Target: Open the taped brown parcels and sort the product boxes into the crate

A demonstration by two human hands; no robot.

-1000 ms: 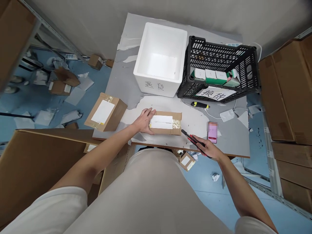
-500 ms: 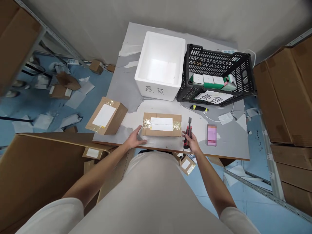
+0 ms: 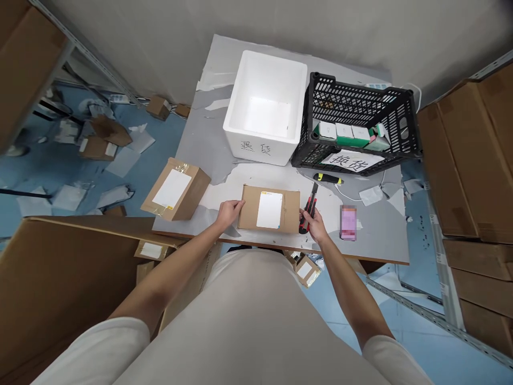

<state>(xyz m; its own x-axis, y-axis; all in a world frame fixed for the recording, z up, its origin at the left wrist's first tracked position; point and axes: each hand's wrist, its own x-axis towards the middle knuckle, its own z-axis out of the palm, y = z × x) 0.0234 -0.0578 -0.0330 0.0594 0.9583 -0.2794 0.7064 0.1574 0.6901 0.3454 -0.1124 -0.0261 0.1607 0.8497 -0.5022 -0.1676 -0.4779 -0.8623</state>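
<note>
In front of me a small cardboard box (image 3: pixel 250 208) shows a face with a white label on it. My left hand (image 3: pixel 230 213) grips this box by its left end, thumb and fingers at the edge. My right hand (image 3: pixel 315 223) is closed round a red and black box cutter (image 3: pixel 308 214), its blade pointing away from me. The fingers of that hand lie close against the box's right end; whether they press on it I cannot tell. Left of my left hand sits another taped cardboard box (image 3: pixel 192 193) with a white label.
At the back of the table (image 3: pixel 380 235) stand a white foam box (image 3: pixel 262 145) and a black plastic crate (image 3: pixel 304 144) holding green and white cartons (image 3: pixel 352 140). A yellow and black tool (image 3: pixel 327 178) and a pink, blurred phone-like object (image 3: pixel 348 222) lie to the right.
The box between my hands has been turned over, from its taped side to a face with an upright label. My left hand has moved onto its left end and closed there.
</note>
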